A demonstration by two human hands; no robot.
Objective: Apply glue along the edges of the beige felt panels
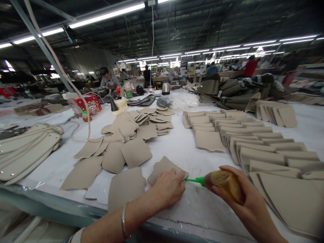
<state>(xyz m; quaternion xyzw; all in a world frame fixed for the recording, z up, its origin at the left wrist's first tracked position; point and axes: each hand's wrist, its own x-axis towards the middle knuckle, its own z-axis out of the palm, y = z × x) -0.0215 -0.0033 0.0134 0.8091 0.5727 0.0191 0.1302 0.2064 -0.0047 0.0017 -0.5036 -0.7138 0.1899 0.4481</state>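
My right hand (249,199) is wrapped round a squeeze bottle (225,184) of amber liquid, tipped sideways. Its thin green nozzle (198,180) points left and meets the edge of a beige leather-like piece (163,167). Fingers closed, my left hand (170,189) grips that piece at its right end, near the nozzle tip; the thumb is mostly hidden. Close by, another flat beige piece (126,187) lies below my left wrist. Farther up the table is a loose pile of similar beige pieces (128,126).
Overlapping rows of beige pieces (260,148) spread on the right of the white table (174,145). Larger beige panels (30,148) are stacked at left. A red box (88,103), a kettle (165,88) and dark folded material (233,92) stand farther back. Several people work beyond.
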